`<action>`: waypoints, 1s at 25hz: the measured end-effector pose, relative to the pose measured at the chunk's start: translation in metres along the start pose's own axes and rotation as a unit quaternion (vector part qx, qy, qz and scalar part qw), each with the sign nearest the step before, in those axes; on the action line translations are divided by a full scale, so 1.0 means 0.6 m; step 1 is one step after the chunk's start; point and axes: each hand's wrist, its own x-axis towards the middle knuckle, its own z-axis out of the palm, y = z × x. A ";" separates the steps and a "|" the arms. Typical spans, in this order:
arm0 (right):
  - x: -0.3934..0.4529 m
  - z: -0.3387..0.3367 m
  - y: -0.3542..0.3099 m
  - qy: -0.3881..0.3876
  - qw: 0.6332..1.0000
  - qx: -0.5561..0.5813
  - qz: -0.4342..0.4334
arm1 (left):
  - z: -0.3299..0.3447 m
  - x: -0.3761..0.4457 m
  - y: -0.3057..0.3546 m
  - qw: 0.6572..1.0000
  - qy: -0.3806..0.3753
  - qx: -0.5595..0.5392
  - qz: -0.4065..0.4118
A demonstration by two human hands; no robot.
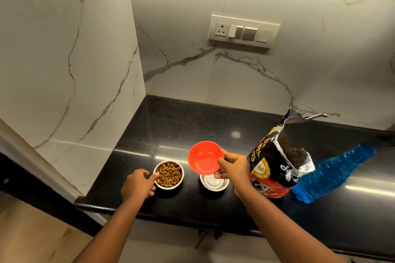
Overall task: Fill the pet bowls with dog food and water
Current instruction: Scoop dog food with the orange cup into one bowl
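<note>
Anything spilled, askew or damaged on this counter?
No spill shows. The dog food bag has a ragged, torn-open top, and the blue bottle looks tilted rather than upright. The kibble sits inside its steel bowl.
</note>
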 end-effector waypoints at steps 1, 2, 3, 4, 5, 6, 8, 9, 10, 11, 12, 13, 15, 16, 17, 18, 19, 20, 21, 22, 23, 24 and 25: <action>-0.003 -0.002 -0.004 -0.003 1.000 0.003 -0.003 | -0.013 -0.005 0.016 0.999 0.017 0.037 0.018; -0.005 -0.002 -0.008 -0.002 1.000 0.007 -0.009 | -0.026 -0.008 0.034 0.998 0.028 0.043 0.040; -0.009 -0.003 -0.013 0.002 1.000 0.013 -0.020 | -0.034 -0.015 0.057 0.997 0.026 0.023 0.064; -0.012 -0.005 -0.021 0.007 0.999 0.019 -0.032 | -0.038 -0.026 0.084 0.996 0.010 -0.014 0.089; -0.018 -0.008 -0.034 0.007 0.998 0.029 -0.047 | -0.039 -0.039 0.114 0.992 -0.015 -0.053 0.112; -0.024 -0.013 -0.050 0.006 0.997 0.038 -0.063 | -0.038 -0.055 0.145 0.986 -0.040 -0.085 0.135; -0.042 -0.024 -0.087 -0.003 0.993 0.055 -0.103 | -0.042 -0.090 0.203 0.975 -0.062 -0.115 0.178; -0.052 -0.033 -0.107 -0.006 0.990 0.060 -0.126 | -0.047 -0.105 0.229 0.970 -0.061 -0.120 0.202; -0.062 -0.046 -0.127 -0.005 0.987 0.063 -0.149 | -0.051 -0.119 0.255 0.964 -0.060 -0.125 0.225; -0.074 -0.062 -0.148 0.000 0.984 0.063 -0.169 | -0.054 -0.132 0.280 0.957 -0.061 -0.137 0.247; -0.084 -0.080 -0.167 0.006 0.981 0.063 -0.185 | -0.056 -0.146 0.303 0.949 -0.066 -0.155 0.265; -0.093 -0.100 -0.183 0.016 0.978 0.062 -0.197 | -0.055 -0.160 0.324 0.941 -0.075 -0.168 0.284; -0.105 -0.145 -0.204 0.049 0.975 0.060 -0.207 | -0.042 -0.189 0.358 0.928 -0.109 -0.179 0.307; -0.106 -0.170 -0.206 0.072 0.974 0.057 -0.206 | -0.032 -0.204 0.372 0.922 -0.138 -0.188 0.308; -0.106 -0.192 -0.205 0.094 0.973 0.050 -0.203 | -0.024 -0.218 0.382 0.917 -0.169 -0.201 0.301; -0.104 -0.217 -0.200 0.117 0.972 0.043 -0.199 | -0.012 -0.230 0.392 0.910 -0.197 -0.212 0.296; -0.101 -0.243 -0.195 0.137 0.971 0.037 -0.193 | 0.002 -0.241 0.401 0.904 -0.217 -0.220 0.295; -0.097 -0.267 -0.189 0.153 0.970 0.042 -0.185 | 0.017 -0.251 0.410 0.900 -0.227 -0.225 0.296; -0.094 -0.291 -0.184 0.163 0.969 0.056 -0.175 | 0.034 -0.259 0.418 0.897 -0.233 -0.225 0.299; -0.091 -0.315 -0.179 0.172 0.968 0.072 -0.167 | 0.052 -0.267 0.425 0.896 -0.236 -0.220 0.304; -0.089 -0.336 -0.176 0.180 0.967 0.083 -0.161 | 0.070 -0.274 0.430 0.897 -0.235 -0.210 0.309; -0.086 -0.355 -0.170 0.186 0.967 0.085 -0.154 | 0.086 -0.279 0.435 0.901 -0.226 -0.195 0.314; -0.084 -0.370 -0.164 0.191 0.967 0.079 -0.147 | 0.098 -0.281 0.438 0.907 -0.210 -0.178 0.318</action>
